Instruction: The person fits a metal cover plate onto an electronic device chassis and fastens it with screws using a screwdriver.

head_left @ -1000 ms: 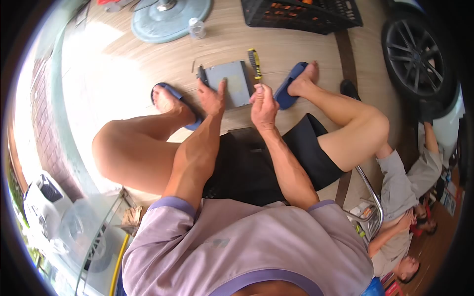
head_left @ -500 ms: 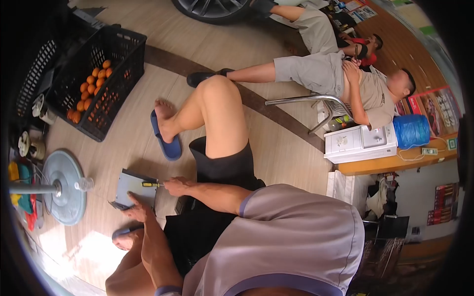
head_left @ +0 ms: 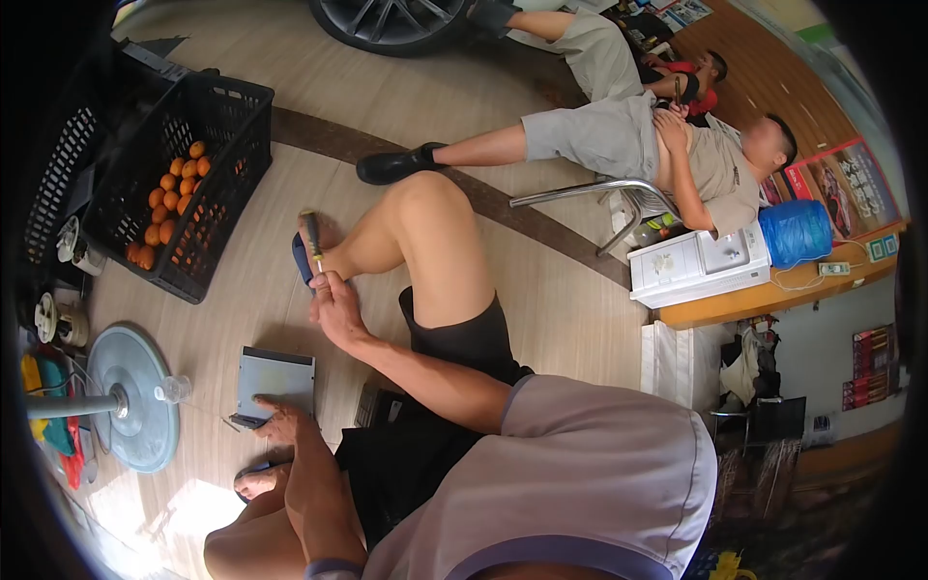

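My right hand (head_left: 335,307) pinches a screwdriver (head_left: 311,237) near its shaft, its handle pointing away from the fingers, over my blue-sandalled foot. Below it, my left hand (head_left: 280,423) grips the near corner of a flat grey metal box (head_left: 275,377), thumb on its top face and fingers at the edge. A small dark part (head_left: 249,421) sits by those fingers; its exact shape is unclear. The box is over the tiled floor between my feet. A dark object (head_left: 377,406) lies beside my shorts, partly hidden.
A black crate (head_left: 208,208) holds several oranges. Near it are a round grey stand base (head_left: 126,396) and a clear plastic cup (head_left: 174,389). A person (head_left: 715,164) sits by a white water dispenser (head_left: 691,261), another person behind. A car wheel (head_left: 391,19) is at the top.
My right hand has lifted the screwdriver off the metal box and moved toward my sandalled foot; the screwdriver now points another way. My left hand stays on the box. The whole view has shifted slightly.
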Motion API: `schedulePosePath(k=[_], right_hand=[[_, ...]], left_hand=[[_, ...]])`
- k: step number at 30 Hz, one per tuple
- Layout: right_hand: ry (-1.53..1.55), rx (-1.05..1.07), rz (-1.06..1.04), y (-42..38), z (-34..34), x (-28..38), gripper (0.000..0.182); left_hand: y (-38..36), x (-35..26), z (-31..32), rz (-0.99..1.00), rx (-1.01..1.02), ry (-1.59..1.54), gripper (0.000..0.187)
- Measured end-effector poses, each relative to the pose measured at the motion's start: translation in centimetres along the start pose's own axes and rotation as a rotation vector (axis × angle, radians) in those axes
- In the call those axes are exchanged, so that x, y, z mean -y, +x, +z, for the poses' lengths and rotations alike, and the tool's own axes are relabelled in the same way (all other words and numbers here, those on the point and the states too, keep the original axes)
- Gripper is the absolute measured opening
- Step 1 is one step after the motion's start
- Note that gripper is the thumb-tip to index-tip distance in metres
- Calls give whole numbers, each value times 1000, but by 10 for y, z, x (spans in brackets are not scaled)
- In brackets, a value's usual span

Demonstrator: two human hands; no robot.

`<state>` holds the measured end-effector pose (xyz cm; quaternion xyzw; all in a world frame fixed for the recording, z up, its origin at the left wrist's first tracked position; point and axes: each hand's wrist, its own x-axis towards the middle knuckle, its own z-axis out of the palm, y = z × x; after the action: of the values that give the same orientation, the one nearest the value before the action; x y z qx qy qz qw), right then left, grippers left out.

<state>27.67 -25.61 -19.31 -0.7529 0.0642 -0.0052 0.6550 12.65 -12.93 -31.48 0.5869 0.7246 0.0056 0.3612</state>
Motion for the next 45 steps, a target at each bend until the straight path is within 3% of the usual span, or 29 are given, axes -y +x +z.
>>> schedulePosePath(k=[1, 3, 4, 5, 9, 11, 16, 19, 21, 22, 23, 24, 26, 30, 32, 33, 34, 35, 40, 43, 45], right_hand=[[-9, 5, 101, -6, 4, -17, 18], [-293, 288, 402, -24, 0, -79, 26], [-541, 692, 614, -36, -6, -75, 29], [-488, 800, 772, -53, -8, -64, 32], [-159, 532, 515, -30, 4, -22, 30], [-88, 517, 234, -1, 13, -5, 32], [-175, 480, 53, 26, 21, 36, 28], [-77, 478, 391, 15, 21, -22, 20], [-41, 390, 556, -6, 9, -70, 15], [-513, 476, -241, -12, -9, -131, 14], [-292, 345, 281, -28, -13, -122, 13], [-61, 199, 644, -33, -18, -147, 15], [-202, 260, 732, -32, -37, -188, 13], [-443, 317, 727, -31, -41, -178, 18], [-449, 275, 688, -28, -42, -191, 20], [-599, 338, 588, -21, -49, -224, 21], [-746, 400, 482, -12, -60, -267, 22], [-816, 412, 493, -15, -59, -258, 25], [-1094, 439, 533, -14, -56, -235, 34], [-1159, 465, 500, -9, -51, -229, 34], [-1204, 480, 416, -4, -50, -247, 29]], left_hand=[[-2, -2, 0, -2, -5, -5, 105], [-8, -5, -5, -4, 1, -10, 106], [-8, -6, -5, -7, 4, -16, 106], [-6, -4, -4, 3, 3, -28, 106], [-9, -6, -9, 23, 4, -54, 105], [-16, -10, -14, 26, -6, -52, 105], [-7, -6, -10, 67, -8, -69, 104], [26, 23, 23, 224, -113, -72, 93], [8, 2, 1, 166, -101, 58, 78], [9, 0, -3, 149, -120, 101, 76], [3, -2, -4, 125, -135, 124, 75], [0, -5, -2, 98, -151, 143, 74], [-1, -11, -1, 51, -185, 146, 72], [21, -23, -5, 72, -252, -126, 76], [30, -45, -21, 200, -269, -257, 77], [34, -59, -34, 296, -274, -265, 75], [42, -71, -46, 448, -281, -276, 71], [53, -82, -58, 601, -284, -286, 68], [68, -163, -175, 1146, 359, 207, 60], [54, -168, -249, 1462, 319, 469, 54], [11, -167, -297, 1306, 359, 529, 52]])
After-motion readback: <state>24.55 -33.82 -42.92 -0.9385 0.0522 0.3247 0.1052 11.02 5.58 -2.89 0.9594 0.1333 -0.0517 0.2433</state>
